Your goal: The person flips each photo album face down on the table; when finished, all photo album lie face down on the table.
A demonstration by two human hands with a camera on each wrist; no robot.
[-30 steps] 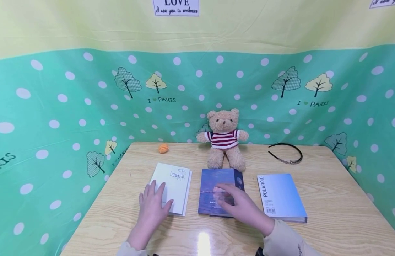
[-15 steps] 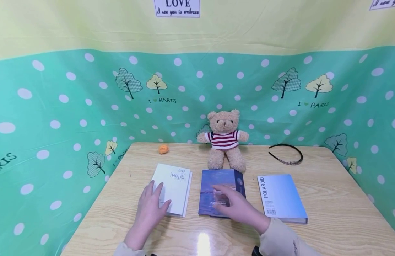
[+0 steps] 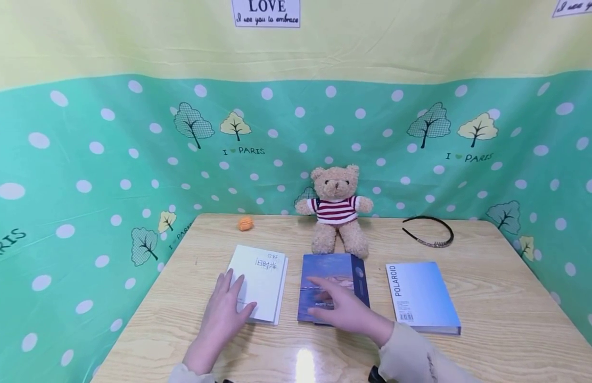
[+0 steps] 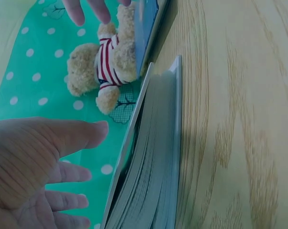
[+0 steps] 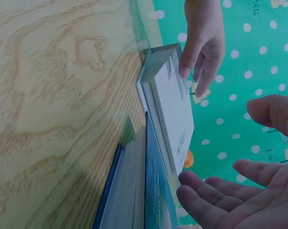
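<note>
A white album (image 3: 262, 282) with handwritten-style characters lies on the table. Over its left side spreads my left hand (image 3: 221, 308), fingers loosely extended; in the left wrist view a gap separates this hand (image 4: 43, 162) from the cover. To the right lies a dark blue photo album (image 3: 320, 268) with a sea picture. Above it hovers my right hand (image 3: 348, 311), with thumb and fingers apart and nothing between them. The right wrist view shows the right hand (image 5: 244, 191) with slack, parted fingers beside the blue album (image 5: 155, 176). Part of the blue cover is hidden under the hand.
A light blue POLAROID album (image 3: 425, 298) lies to the right. A teddy bear (image 3: 336, 210) in a striped shirt sits behind the blue album. At the back are a small orange object (image 3: 245, 223) and a black headband (image 3: 435, 244). A polka-dot curtain (image 3: 109, 207) encloses the table.
My right hand has drifted left over the blue album. The left hand has shifted slightly left and toward me over the white album. The albums and teddy bear stay in place.
</note>
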